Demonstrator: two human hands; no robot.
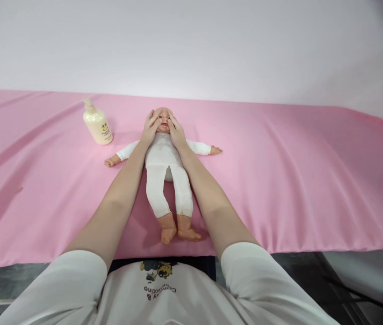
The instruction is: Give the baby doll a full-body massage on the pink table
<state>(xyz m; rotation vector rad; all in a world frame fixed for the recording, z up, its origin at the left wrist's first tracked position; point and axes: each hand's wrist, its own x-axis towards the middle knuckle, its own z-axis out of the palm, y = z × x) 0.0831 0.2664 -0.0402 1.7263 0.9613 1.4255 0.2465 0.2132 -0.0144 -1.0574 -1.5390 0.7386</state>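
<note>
1. The left hand [150,127] lies along the left side of the doll's [163,151] head, its fingers uncurled and pointing to the far side, the thumb angled inward beside the mouth. It rests against the face rather than closing round anything.
2. The right hand [177,131] mirrors it on the right side of the head, fingers extended and slightly apart, thumb near the mouth. It too is laid on the surface, with nothing gripped in it.
3. Both forearms reach forward from the near side and converge at the head, with the doll's trunk and legs between them; the wrists pass over its outstretched arms.
4. The doll is face up near the middle of the counter [245,189], head far, bare feet near, in a white body suit.
5. The feet sit just inside the counter's near edge, where the pink cloth [313,194] hangs over. The head is close to the far edge, with the pale wall [184,49] beyond.
6. The pump bottle [98,126] stands to the left of the head, near the doll's left-lying arm, so room beside the left hand is narrower there.
7. To the right, past the doll's other arm, a broad stretch of softly folded cloth gives the right arm more sideways room.
</note>
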